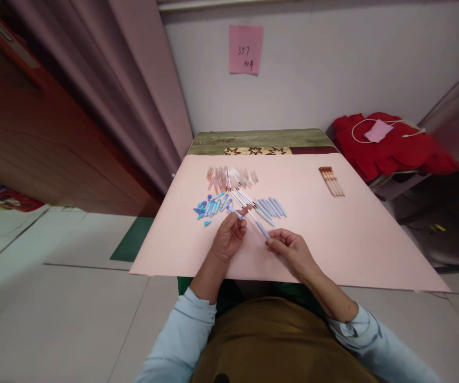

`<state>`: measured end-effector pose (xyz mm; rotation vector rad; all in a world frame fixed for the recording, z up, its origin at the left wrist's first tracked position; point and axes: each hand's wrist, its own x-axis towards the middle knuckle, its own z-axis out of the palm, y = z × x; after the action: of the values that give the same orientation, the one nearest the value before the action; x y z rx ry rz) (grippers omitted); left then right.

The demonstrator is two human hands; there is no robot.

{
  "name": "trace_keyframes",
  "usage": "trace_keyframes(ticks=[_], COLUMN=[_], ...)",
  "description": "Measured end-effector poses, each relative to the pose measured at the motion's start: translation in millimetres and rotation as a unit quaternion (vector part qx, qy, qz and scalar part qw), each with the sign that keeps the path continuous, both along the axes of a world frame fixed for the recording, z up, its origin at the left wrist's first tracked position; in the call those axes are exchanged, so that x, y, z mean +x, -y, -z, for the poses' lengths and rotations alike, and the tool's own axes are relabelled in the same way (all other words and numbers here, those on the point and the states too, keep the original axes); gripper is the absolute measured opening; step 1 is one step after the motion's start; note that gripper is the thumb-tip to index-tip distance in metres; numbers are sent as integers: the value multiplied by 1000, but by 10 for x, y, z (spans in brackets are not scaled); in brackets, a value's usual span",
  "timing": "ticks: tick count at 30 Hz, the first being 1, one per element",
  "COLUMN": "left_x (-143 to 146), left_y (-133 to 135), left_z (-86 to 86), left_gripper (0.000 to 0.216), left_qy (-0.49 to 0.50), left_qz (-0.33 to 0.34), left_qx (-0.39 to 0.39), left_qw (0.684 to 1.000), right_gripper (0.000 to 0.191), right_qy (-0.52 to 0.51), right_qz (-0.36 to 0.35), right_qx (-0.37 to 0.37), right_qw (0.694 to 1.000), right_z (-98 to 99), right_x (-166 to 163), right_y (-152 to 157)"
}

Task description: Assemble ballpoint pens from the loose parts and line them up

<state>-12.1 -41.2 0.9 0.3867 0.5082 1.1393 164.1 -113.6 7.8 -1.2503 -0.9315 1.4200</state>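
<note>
From where I stand, the left hand (pixel 229 238) is closed lightly on a short blue tube (pixel 234 212), pinched near the fingertips, its end slanting toward the other hand. The right hand (pixel 291 250) grips the near end of a pale-blue barrel (pixel 263 231) between thumb and fingers; a thin white refill (pixel 253 217) runs from its far end toward the left hand. Whether the refill's tip touches the tube or those fingers, I can't tell. Both pieces are held by their ends — likely so the facing ends stay in sight and can be lined up.

The loose parts lie sorted by kind, I suppose to keep each within easy reach. Just beyond the left hand are short blue tubes (pixel 214 207), with a stray blue cap (pixel 207 223) nearer on its outer side. Straight ahead, between the hands, loose refills (pixel 241 198) lie crosswise, and beyond the right hand is a row of spare barrels (pixel 274 206). Farther out sit clear pinkish pieces (pixel 218 180), so a reach for them would pass over the nearer piles. Well to the right of the right hand — apart from all the rest — lies a bundle of brown-topped pens (pixel 333 183). A pink sheet (pixel 357 239) covers most of the table (pixel 253 138); past it on the right is a red cloth (pixel 405 154).
</note>
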Motion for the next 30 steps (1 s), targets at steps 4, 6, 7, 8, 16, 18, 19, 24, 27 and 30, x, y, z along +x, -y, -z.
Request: trace_keyframes(ticks=[4,6,7,8,16,18,19,24,27,30], left_x=[12,17,18,18,25,32,36,54,102,208], left_y=[-32,-46,-51,-53,-31,-28,-25,-8,-21,-104], left_z=[22,35,38,38,22,23,22,22,17,-34], left_gripper=[10,11,11,12,20,21,22,22,20,17], left_qy=[13,25,30,33,8,-6,-14,-52,-52,-31], left_qz=[-17,-17,-15,-12,-19,-22,-26,-51,-65,-75], left_qx=[-9,-5,-3,-4,-13,-3,4,20,11,0], left_qw=[1000,1000,999,999,1000,1000,1000,997,996,997], right_gripper=[36,33,32,30,20,18,17,16,16,16], right_qy=[7,58,98,142,404,417,423,452,455,455], right_qz=[1,-2,1,6,65,61,61,64,69,82], right_qx=[21,44,58,73,191,197,199,212,224,251], right_qw=[1000,997,994,987,892,885,882,864,859,850], right_z=[-24,-52,-71,-93,-287,-296,-292,-246,-242,-263], right_x=[21,33,37,37,-27,-41,-44,-23,0,26], right_y=[32,44,47,47,-5,-19,-26,-78,-136,-252])
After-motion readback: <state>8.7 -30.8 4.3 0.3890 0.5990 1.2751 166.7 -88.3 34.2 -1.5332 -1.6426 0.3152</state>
